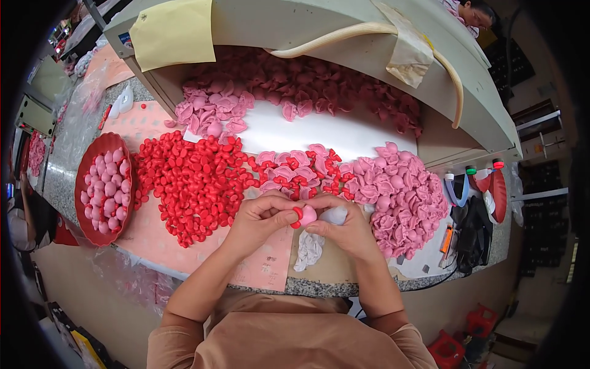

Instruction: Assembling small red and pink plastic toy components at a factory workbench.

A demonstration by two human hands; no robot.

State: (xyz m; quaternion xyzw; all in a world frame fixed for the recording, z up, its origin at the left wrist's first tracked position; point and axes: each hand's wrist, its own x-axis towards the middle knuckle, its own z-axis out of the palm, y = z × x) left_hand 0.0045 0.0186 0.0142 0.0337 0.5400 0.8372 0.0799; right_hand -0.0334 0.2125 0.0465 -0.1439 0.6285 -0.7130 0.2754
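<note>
The left grip (259,222) is pinched closed, thumb and fingers on a small red piece (297,216). The right grip (351,232) has thumb and fingertips closed on a pink ball (308,215) touching that piece, and a cloudy pale object (335,214), its kind unclear, sits in the same hand. Below, a crumpled white cloth (309,249) lies on the tabletop (313,288). A red pile (196,184) spreads left, a pink pile (402,197) right; farther left is a red bowl (103,238) of pink balls (109,184).
</note>
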